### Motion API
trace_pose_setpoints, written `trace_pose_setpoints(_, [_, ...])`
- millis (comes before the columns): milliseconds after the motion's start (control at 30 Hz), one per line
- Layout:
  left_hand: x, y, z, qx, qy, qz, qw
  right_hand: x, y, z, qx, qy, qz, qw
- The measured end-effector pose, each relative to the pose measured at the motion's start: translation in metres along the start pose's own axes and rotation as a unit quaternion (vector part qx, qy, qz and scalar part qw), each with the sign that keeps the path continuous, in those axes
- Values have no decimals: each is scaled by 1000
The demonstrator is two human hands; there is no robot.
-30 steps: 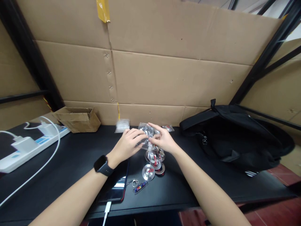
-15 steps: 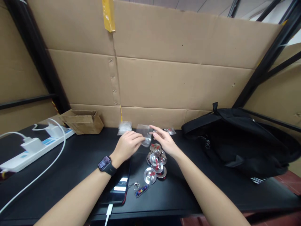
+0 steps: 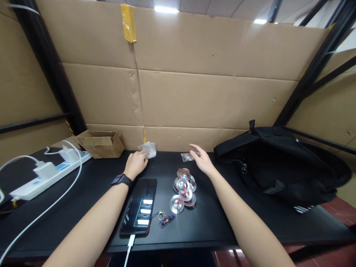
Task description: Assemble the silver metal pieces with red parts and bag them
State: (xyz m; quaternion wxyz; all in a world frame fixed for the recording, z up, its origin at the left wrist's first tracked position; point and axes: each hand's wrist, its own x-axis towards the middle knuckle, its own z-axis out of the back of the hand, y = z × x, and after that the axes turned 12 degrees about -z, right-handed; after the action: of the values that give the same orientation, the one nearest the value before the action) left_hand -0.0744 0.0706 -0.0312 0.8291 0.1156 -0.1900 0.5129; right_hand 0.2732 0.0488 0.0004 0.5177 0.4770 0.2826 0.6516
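My left hand (image 3: 136, 164), with a watch (image 3: 121, 180) on its wrist, has its fingertips on a stack of clear plastic bags (image 3: 148, 148) near the cardboard wall. Whether a bag is gripped cannot be made out. My right hand (image 3: 202, 160) is open, thumb and fingers apart, beside a bagged item (image 3: 187, 157) at the back of the table. Nearer the front lies a pile of round silver metal discs with red loops (image 3: 183, 185). One disc (image 3: 177, 204) lies at the pile's front left.
A phone (image 3: 139, 207) on a white cable lies left of a keychain (image 3: 167, 221). The power strip (image 3: 47, 178) and an open cardboard box (image 3: 104, 145) are at left. A black bag (image 3: 286, 170) fills the right side.
My left hand has moved left to the stack of bags. My right hand has shifted slightly right. The clear bag that was between my hands is no longer there.
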Motion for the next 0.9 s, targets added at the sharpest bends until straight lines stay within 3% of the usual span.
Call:
trace_pose_setpoints(233, [0, 2, -17, -37, 74, -7, 997, 10, -20, 7, -30, -24, -12, 999])
trace_pose_setpoints(467, [15, 2, -9, -39, 110, 2, 993, 13, -32, 14, -37, -33, -23, 998])
trace_pose_setpoints(633, [31, -1, 0, -13, 96, 15, 995, 12, -35, 16, -65, -30, -6, 997])
trace_pose_setpoints(900, [33, -7, 2, 33, 51, 52, 997, 13, -38, 18, -87, -17, 4, 996])
